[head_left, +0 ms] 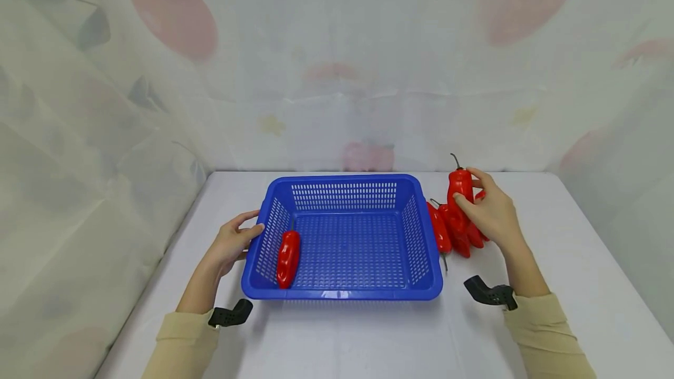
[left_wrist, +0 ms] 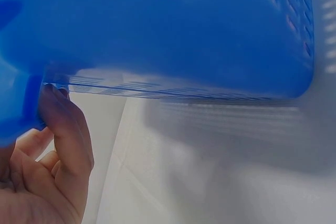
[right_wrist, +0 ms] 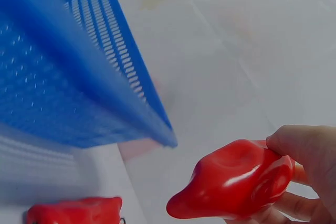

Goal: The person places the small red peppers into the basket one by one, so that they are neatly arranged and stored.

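My right hand point(head_left: 492, 209) pinches a red pepper point(head_left: 460, 192) between thumb and fingers, its thin dark stem pointing up. In the right wrist view that pepper point(right_wrist: 231, 182) hangs beside the outer wall of a blue plastic basket point(right_wrist: 79, 72). Under it, right of the basket, lies a pile of red peppers point(head_left: 440, 230). On the other side my left hand point(head_left: 234, 241) holds the basket's left rim, thumb on top; the left wrist view shows its fingers point(left_wrist: 73, 145) curled under the edge. One red pepper point(head_left: 288, 259) lies inside the basket point(head_left: 342, 295), near its left wall.
The basket stands on a white-covered table point(head_left: 389, 338). A pale curtain point(head_left: 337, 86) with faded fruit prints hangs behind the table's far edge, and more sheeting point(head_left: 89, 192) closes off the left side. Each wrist carries a small black camera mount point(head_left: 489, 294).
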A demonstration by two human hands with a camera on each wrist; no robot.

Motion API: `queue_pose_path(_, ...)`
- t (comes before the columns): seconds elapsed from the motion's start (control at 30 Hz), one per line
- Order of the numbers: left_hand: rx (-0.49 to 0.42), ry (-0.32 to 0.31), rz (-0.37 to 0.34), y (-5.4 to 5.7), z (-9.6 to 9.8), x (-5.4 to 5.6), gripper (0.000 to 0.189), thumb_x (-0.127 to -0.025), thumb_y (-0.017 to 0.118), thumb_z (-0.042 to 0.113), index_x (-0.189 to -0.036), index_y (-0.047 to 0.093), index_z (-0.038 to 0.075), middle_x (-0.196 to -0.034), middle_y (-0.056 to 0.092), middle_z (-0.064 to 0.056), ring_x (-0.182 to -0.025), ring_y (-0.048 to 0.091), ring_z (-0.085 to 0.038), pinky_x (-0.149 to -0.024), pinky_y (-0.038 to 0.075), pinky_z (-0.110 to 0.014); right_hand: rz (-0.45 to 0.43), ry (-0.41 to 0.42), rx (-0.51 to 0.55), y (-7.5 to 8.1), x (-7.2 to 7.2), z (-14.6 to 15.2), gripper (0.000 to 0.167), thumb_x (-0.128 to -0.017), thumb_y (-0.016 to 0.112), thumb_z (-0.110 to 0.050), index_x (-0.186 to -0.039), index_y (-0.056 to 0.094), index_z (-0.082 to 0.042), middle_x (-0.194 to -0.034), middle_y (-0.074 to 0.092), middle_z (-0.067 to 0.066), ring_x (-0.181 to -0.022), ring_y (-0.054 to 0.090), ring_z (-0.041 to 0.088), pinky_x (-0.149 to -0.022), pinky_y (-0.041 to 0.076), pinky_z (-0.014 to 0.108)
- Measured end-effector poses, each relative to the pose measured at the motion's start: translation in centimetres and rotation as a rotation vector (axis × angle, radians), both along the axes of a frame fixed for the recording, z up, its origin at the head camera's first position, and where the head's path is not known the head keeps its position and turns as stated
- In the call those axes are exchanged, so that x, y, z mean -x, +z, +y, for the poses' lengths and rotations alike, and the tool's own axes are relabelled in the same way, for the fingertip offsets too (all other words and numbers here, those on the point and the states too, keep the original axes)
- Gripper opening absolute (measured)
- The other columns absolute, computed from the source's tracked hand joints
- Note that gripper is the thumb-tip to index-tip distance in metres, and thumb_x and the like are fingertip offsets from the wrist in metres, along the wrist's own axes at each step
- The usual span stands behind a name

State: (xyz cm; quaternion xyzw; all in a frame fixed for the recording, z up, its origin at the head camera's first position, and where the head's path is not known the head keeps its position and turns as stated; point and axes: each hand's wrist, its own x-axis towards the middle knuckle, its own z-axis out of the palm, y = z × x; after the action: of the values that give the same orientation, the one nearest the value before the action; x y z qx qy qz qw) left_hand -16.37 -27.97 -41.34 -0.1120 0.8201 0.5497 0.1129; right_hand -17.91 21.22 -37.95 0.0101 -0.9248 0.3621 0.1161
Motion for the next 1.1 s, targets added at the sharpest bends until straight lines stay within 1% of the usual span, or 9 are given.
queue_pose_path(0.1, 0.004, 0.001, 0.001, 0.0, 0.0, 0.0, 0.057, -0.091, 0.056, 0.032, -0.142, 0.033, 0.017, -0.104, 0.063, -0.018, -0.079, 0.068, -0.023, -0.070, 0.056, -0.041, 0.012, 0.019, -0.010, 0.5, 0.1, -0.6, 0.064, -0.087, 0.061, -0.026, -0.142, 0.032, -0.011, -0.125, 0.050, 0.026, -0.079, 0.054, 0.029, -0.058, 0.053, 0.035)
queue_pose_path(0.27, 0.006, 0.004, -0.001, 0.0, -0.1, 0.0, 0.058, -0.091, 0.056, 0.033, -0.142, 0.033, 0.018, -0.103, 0.063, -0.018, -0.078, 0.068, -0.022, -0.069, 0.056, -0.040, 0.022, 0.062, -0.002, 0.9, 0.2, -1.7, 0.062, -0.087, 0.060, -0.025, -0.141, 0.033, -0.011, -0.124, 0.051, 0.025, -0.079, 0.057, 0.029, -0.062, 0.055, 0.042)
queue_pose_path(0.4, 0.006, 0.005, -0.002, 0.0, -0.1, 0.0, 0.058, -0.091, 0.056, 0.033, -0.142, 0.033, 0.017, -0.102, 0.063, -0.018, -0.077, 0.068, -0.022, -0.069, 0.056, -0.040, 0.027, 0.090, 0.007, 1.1, 0.5, -2.6, 0.062, -0.087, 0.061, -0.025, -0.141, 0.033, -0.010, -0.123, 0.052, 0.025, -0.078, 0.058, 0.028, -0.062, 0.055, 0.040)
queue_pose_path(0.6, -0.008, -0.005, 0.005, 0.0, -0.1, 0.2, 0.055, -0.092, 0.056, 0.029, -0.141, 0.034, 0.017, -0.098, 0.064, -0.016, -0.074, 0.067, -0.021, -0.068, 0.057, -0.040, -0.005, 0.142, 0.021, 1.3, 0.8, -3.7, 0.064, -0.088, 0.060, -0.028, -0.142, 0.030, -0.014, -0.127, 0.050, 0.022, -0.080, 0.061, 0.027, -0.058, 0.054, 0.033)
queue_pose_path(0.7, -0.013, -0.015, 0.013, 0.0, -0.1, 0.2, 0.055, -0.092, 0.055, 0.028, -0.141, 0.034, 0.016, -0.096, 0.064, -0.015, -0.073, 0.067, -0.021, -0.067, 0.057, -0.040, -0.015, 0.167, 0.033, 1.4, 0.9, -4.3, 0.064, -0.088, 0.060, -0.028, -0.143, 0.030, -0.015, -0.128, 0.049, 0.020, -0.081, 0.061, 0.027, -0.058, 0.055, 0.033)
queue_pose_path(0.8, -0.015, -0.010, 0.012, -0.1, -0.1, 0.2, 0.055, -0.092, 0.056, 0.029, -0.141, 0.035, 0.017, -0.095, 0.064, -0.015, -0.072, 0.067, -0.021, -0.067, 0.057, -0.040, -0.019, 0.185, 0.039, 1.4, 1.0, -4.9, 0.065, -0.088, 0.061, -0.026, -0.143, 0.029, -0.015, -0.128, 0.049, 0.020, -0.081, 0.062, 0.026, -0.058, 0.055, 0.032)
queue_pose_path(1.1, -0.019, -0.012, 0.008, -0.3, -0.2, 0.2, 0.057, -0.092, 0.056, 0.030, -0.142, 0.033, 0.017, -0.100, 0.063, -0.018, -0.074, 0.067, -0.022, -0.068, 0.057, -0.041, -0.034, 0.246, 0.093, 1.9, 1.3, -6.8, 0.066, -0.086, 0.063, -0.023, -0.142, 0.029, -0.016, -0.127, 0.050, 0.020, -0.079, 0.063, 0.025, -0.058, 0.056, 0.033)
